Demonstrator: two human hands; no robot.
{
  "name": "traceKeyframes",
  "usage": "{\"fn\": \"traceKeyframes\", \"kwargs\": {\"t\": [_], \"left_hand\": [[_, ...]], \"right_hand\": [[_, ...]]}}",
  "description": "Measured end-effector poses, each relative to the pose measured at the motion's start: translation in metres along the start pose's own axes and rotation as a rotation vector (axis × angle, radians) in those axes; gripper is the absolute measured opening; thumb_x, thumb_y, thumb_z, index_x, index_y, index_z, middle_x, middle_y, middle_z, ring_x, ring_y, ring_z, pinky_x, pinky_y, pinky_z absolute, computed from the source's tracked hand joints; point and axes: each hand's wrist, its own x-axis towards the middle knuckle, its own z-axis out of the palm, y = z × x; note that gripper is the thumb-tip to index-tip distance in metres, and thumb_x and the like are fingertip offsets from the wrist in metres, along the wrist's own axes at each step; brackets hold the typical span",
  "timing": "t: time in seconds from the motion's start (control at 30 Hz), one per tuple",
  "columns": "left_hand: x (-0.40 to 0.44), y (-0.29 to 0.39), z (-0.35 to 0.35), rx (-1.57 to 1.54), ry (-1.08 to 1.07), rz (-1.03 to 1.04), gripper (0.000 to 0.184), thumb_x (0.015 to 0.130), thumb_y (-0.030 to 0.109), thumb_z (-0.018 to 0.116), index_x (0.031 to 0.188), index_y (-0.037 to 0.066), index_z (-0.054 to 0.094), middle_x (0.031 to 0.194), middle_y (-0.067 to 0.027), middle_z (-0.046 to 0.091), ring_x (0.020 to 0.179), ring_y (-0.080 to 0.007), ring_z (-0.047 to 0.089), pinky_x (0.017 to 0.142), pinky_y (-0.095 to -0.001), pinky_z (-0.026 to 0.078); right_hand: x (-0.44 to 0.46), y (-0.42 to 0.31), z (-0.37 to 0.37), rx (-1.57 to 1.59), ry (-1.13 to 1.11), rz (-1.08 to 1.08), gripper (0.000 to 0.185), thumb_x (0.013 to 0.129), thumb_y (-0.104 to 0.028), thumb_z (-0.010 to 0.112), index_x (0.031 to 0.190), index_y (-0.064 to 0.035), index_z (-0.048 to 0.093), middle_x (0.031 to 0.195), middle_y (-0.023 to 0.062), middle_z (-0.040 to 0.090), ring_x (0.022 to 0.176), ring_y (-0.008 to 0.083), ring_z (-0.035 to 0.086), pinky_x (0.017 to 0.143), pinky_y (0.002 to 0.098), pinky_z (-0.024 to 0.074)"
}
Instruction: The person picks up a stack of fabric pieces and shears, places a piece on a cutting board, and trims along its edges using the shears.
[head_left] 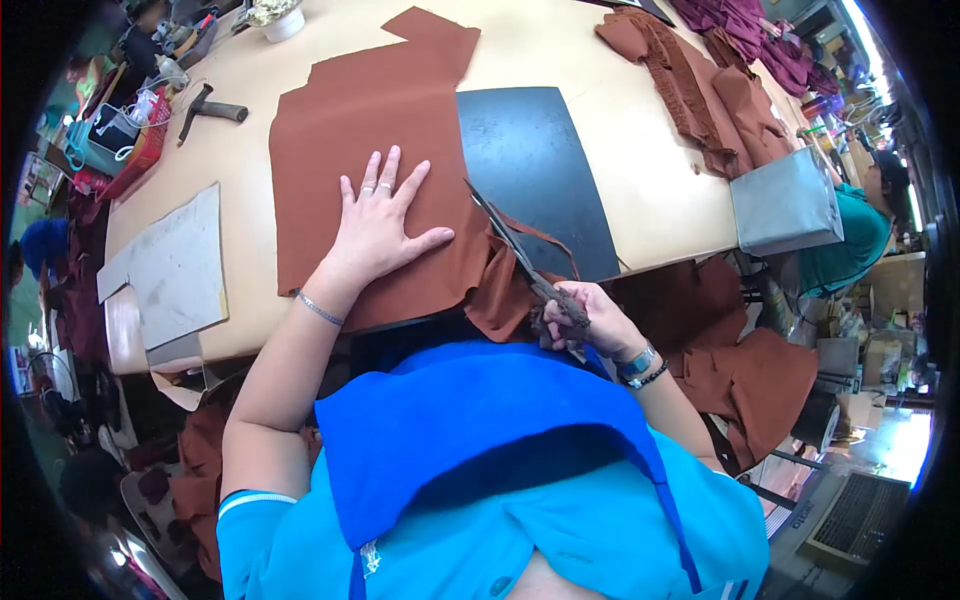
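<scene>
My left hand (385, 220) lies flat with spread fingers on a large piece of reddish-brown fabric (370, 120). Two rings show on its fingers. In my right hand (595, 322) is a pair of large scissors (515, 245), their handles wrapped in dark material. The blades point up and left along the fabric's right edge. Beside the blades a narrow strip and a folded part of the fabric hang over the table's front edge. Under the fabric, partly covered, is a smooth black mat (540, 150).
A hammer (215, 107) and a red basket (150, 145) of tools are at the left, above a grey-white pattern board (175, 270). Gathered brown fabric (700, 95) lies at the right, near a metal box (787, 203). More brown cloth (750, 385) hangs below the table.
</scene>
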Motion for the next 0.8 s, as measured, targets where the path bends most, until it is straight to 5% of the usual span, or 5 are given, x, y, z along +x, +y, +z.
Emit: {"fn": "traceKeyframes", "kwargs": {"t": [0.8], "left_hand": [[-0.016, 0.028, 0.010, -0.013, 0.025, -0.080, 0.088, 0.076, 0.070, 0.052, 0.145, 0.019, 0.029, 0.152, -0.0201, 0.014, 0.141, -0.0365, 0.008, 0.106, -0.0666, 0.011]], "right_hand": [[-0.004, -0.001, 0.016, 0.002, 0.095, -0.018, 0.017, 0.088, -0.022, 0.064, 0.088, -0.0061, 0.058, 0.071, -0.0017, 0.056, 0.062, 0.0056, 0.056, 0.056, 0.0210, 0.0496]]}}
